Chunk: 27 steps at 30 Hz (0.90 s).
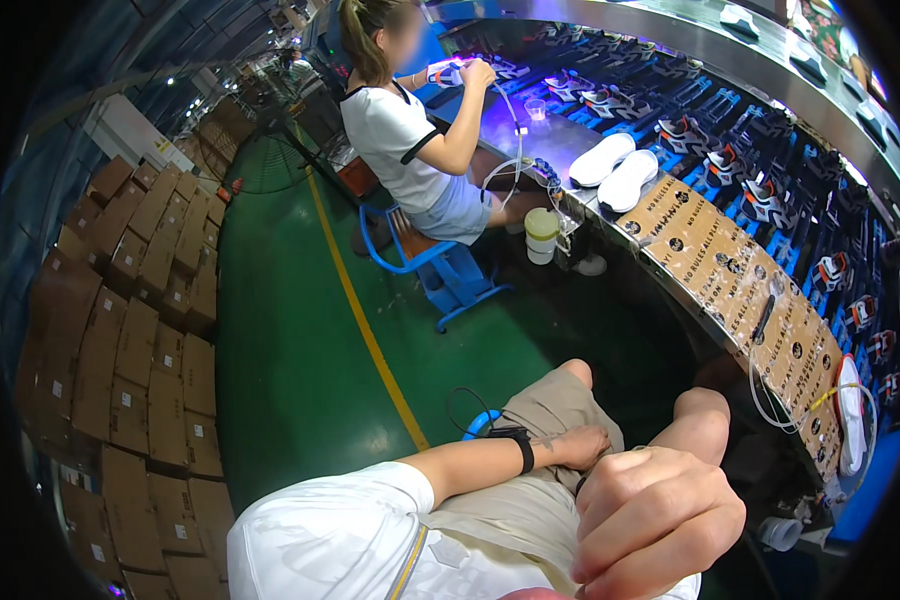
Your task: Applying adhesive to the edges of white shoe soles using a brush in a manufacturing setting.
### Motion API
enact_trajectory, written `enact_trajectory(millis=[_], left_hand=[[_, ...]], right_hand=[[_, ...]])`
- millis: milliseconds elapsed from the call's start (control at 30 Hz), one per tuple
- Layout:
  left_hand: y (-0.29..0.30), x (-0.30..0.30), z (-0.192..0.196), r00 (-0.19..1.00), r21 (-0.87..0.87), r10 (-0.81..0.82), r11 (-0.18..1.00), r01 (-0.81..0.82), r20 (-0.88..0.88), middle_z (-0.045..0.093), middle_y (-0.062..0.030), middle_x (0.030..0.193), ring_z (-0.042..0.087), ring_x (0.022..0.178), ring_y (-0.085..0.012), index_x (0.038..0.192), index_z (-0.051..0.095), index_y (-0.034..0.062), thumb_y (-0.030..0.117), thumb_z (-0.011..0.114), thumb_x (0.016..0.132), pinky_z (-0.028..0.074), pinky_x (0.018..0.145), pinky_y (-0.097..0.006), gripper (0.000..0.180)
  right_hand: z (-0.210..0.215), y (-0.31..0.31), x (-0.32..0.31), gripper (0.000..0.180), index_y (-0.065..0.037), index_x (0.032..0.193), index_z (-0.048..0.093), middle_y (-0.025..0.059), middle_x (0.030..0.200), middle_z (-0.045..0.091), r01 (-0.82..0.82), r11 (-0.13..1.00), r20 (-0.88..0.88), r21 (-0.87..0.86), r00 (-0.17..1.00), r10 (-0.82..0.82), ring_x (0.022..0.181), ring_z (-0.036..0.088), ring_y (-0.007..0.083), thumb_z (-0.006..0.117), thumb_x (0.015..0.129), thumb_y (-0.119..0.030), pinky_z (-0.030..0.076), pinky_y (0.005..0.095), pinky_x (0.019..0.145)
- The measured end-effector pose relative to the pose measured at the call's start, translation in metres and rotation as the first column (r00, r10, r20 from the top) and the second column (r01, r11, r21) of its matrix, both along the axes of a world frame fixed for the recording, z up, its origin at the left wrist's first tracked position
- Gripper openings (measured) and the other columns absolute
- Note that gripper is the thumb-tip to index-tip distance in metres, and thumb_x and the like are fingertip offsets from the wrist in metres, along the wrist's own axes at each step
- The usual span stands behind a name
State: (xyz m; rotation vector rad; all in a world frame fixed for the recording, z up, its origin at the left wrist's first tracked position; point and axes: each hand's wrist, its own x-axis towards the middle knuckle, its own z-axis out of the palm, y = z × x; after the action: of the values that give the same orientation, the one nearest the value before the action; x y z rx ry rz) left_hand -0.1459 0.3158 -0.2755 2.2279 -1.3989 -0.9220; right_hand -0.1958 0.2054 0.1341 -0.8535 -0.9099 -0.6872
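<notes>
My left hand [580, 447] rests on my lap over the beige shorts [550, 408], its fingers loosely curled and nothing showing in them. A black band [526, 450] circles that wrist. My right hand [660, 515] is raised close to the camera, above my right thigh, with fingers bent into a fist. Its fingertips and palm face away, so anything inside is hidden. Both hands are apart from the workbench. On the bench's printed brown paper [735, 275] lie a pair of white shoes [615, 172], a dark brush-like tool [765, 318] and, at the near end, a white shoe with a red edge [850, 415].
A conveyor [710, 150] carrying several shoe uppers runs behind the bench. To the left, a co-worker [400, 130] on a blue stool [440, 270] handles a shoe part. A lidded pot [542, 235] hangs by the bench. Stacked cartons [140, 350] line the green floor [290, 350].
</notes>
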Motion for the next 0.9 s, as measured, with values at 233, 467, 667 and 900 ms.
enact_trajectory(millis=[233, 467, 667, 900], left_hand=[[-0.001, -0.002, 0.0, 0.968, 0.015, 0.139, 0.99, -0.139, -0.209, 0.069, -0.0226, 0.11, 0.067, 0.104, -0.0423, 0.099, 0.072, 0.0006, 0.023, 0.063, 0.09, 0.053, 0.088, -0.05, 0.026], [0.004, 0.01, 0.023, 0.992, -0.02, 0.021, 1.0, -0.024, -0.121, 0.071, -0.0209, 0.112, 0.067, 0.105, -0.0406, 0.099, 0.074, 0.0046, 0.03, 0.06, 0.093, 0.053, 0.086, -0.048, 0.03], [0.003, 0.002, 0.052, 0.987, -0.009, 0.099, 0.995, -0.101, -0.122, 0.07, -0.0211, 0.11, 0.067, 0.104, -0.0417, 0.096, 0.072, 0.003, 0.028, 0.059, 0.094, 0.053, 0.087, -0.05, 0.028], [0.0, -0.003, 0.01, 0.999, 0.026, -0.047, 0.999, 0.048, -0.025, 0.07, -0.0215, 0.111, 0.067, 0.105, -0.0416, 0.096, 0.073, 0.0011, 0.026, 0.056, 0.096, 0.053, 0.089, -0.049, 0.029]], right_hand=[[-0.003, -0.002, 0.001, 0.015, 0.002, 0.084, 0.065, 0.016, 0.075, 0.066, -0.046, 0.998, -0.004, -0.044, 0.999, 0.046, 0.053, 0.054, 0.0199, 0.077, 0.086, -0.006, 0.04, 0.0296, 0.048], [-0.017, 0.002, 0.016, 0.02, 0.003, 0.087, 0.065, 0.0162, 0.079, 0.066, -0.033, 0.999, 0.176, 0.032, 0.984, 0.027, 0.059, 0.057, 0.0216, 0.075, 0.093, -0.014, 0.043, 0.0307, 0.052], [-0.019, 0.0, 0.018, 0.021, 0.005, 0.088, 0.067, 0.0171, 0.079, 0.066, -0.032, 0.999, 0.181, 0.03, 0.983, 0.026, 0.058, 0.058, 0.022, 0.074, 0.094, -0.014, 0.043, 0.0306, 0.052], [-0.015, 0.007, -0.002, 0.025, 0.005, 0.083, 0.067, 0.0174, 0.073, 0.065, 0.015, 0.996, 0.008, 0.085, 1.0, -0.016, 0.053, 0.056, 0.0213, 0.069, 0.097, -0.014, 0.04, 0.0304, 0.048]])
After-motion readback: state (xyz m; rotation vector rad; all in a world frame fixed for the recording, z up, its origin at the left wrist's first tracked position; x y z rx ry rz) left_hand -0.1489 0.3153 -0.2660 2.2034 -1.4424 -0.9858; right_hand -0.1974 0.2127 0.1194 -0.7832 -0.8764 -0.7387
